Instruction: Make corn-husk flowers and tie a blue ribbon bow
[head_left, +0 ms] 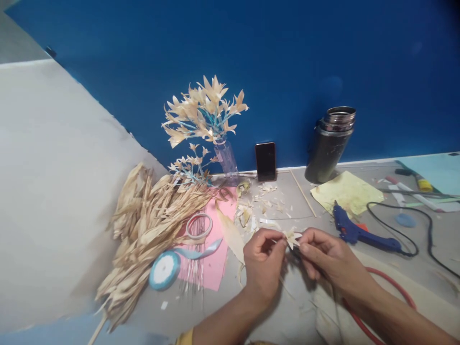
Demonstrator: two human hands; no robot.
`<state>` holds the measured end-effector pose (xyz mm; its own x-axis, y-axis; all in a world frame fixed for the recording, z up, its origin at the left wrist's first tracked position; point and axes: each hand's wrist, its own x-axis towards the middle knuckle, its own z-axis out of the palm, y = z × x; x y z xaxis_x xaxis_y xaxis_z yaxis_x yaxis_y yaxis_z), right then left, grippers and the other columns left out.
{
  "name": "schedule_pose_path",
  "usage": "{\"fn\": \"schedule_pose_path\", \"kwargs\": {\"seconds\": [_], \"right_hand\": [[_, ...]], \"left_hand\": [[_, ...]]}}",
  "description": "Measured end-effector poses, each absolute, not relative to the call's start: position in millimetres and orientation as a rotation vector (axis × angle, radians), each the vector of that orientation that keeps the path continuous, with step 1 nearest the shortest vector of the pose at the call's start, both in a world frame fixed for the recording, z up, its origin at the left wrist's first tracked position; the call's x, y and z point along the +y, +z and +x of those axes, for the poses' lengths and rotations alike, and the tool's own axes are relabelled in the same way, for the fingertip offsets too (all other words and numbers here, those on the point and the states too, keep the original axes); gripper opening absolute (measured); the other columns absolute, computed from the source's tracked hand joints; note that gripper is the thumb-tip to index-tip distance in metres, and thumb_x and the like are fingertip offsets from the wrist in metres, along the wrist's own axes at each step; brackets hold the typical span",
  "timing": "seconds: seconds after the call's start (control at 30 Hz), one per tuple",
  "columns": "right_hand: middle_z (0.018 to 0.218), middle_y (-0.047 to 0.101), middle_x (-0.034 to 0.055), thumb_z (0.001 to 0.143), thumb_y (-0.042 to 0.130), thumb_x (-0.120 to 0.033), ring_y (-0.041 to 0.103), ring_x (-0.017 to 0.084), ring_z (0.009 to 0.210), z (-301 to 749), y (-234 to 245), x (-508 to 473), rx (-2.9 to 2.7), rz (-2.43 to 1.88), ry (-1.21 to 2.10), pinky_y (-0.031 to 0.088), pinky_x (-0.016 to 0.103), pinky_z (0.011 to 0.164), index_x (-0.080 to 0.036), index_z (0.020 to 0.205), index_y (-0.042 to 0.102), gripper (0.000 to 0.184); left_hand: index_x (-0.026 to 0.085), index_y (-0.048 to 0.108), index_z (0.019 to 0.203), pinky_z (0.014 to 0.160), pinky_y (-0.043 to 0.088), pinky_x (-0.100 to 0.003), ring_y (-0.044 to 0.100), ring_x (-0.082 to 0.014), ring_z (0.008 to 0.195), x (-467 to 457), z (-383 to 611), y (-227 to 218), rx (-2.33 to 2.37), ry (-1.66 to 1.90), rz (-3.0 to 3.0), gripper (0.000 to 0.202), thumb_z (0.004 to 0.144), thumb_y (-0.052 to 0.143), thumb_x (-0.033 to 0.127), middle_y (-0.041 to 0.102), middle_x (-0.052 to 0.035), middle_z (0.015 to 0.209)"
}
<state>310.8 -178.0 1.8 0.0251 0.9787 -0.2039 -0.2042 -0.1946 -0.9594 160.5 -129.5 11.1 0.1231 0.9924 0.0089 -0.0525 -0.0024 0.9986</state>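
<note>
Between my two hands is a small cream-coloured flower that looks made of dried corn husk. My left hand pinches it at its left side with thumb and index finger. From the right, the closed thumb and fingertips of my right hand grip one of its petals. The stem end of the flower is hidden by my fingers. Husk scraps lie just beyond my left hand. Right of my right hand lies a blue hot glue gun with a black cord.
A pile of dried corn husks lies at left, beside a blue ribbon spool, a tape roll and pink paper with thin wires. Behind stand a bottle of husk flowers, a phone and a dark flask.
</note>
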Motion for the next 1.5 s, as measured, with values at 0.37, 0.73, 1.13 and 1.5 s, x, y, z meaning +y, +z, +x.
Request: {"fn": "schedule_pose_path", "kwargs": {"seconds": [0.37, 0.73, 1.13, 1.5], "right_hand": [[0.049, 0.063, -0.0025, 0.082, 0.072, -0.063, 0.051, 0.011, 0.044, 312, 4, -176, -0.993, -1.26, 1.354, 0.037, 0.022, 0.046, -0.02, 0.078, 0.061, 0.044], [0.05, 0.063, -0.0018, 0.082, 0.071, -0.065, 0.05, 0.011, 0.045, 309, 8, -178, -0.985, -1.304, 1.337, 0.037, 0.022, 0.047, -0.02, 0.077, 0.061, 0.046], [0.055, 0.064, -0.0009, 0.079, 0.072, -0.065, 0.051, 0.012, 0.046, 310, 4, -172, -0.989, -1.391, 1.287, 0.039, 0.023, 0.047, -0.021, 0.077, 0.062, 0.045], [0.1, 0.077, 0.0099, 0.076, 0.075, -0.043, 0.067, 0.029, 0.098, 308, 2, -174, -1.104, -1.42, 0.963, 0.05, 0.037, 0.082, -0.021, 0.071, 0.075, 0.022]], "left_hand": [[0.02, 0.071, 0.066, 0.06, 0.046, -0.025, 0.06, -0.0161, 0.067, -124, 157, 8, 1.039, 1.275, 1.43, 0.016, 0.073, 0.071, 0.006, 0.066, -0.0014, 0.072], [0.021, 0.064, 0.07, 0.069, 0.042, -0.026, 0.057, -0.0178, 0.074, -129, 157, 14, 0.993, 1.312, 1.539, 0.019, 0.078, 0.065, 0.004, 0.062, -0.0014, 0.076], [0.022, 0.06, 0.082, 0.076, 0.04, -0.03, 0.058, -0.0198, 0.079, -128, 155, -1, 1.167, 1.032, 1.665, 0.013, 0.094, 0.056, 0.02, 0.064, -0.0028, 0.082], [0.021, 0.059, 0.078, 0.065, 0.043, -0.026, 0.058, -0.016, 0.066, -130, 162, -14, 1.255, 1.08, 1.71, 0.01, 0.086, 0.062, 0.016, 0.062, 0.0002, 0.072]]}}
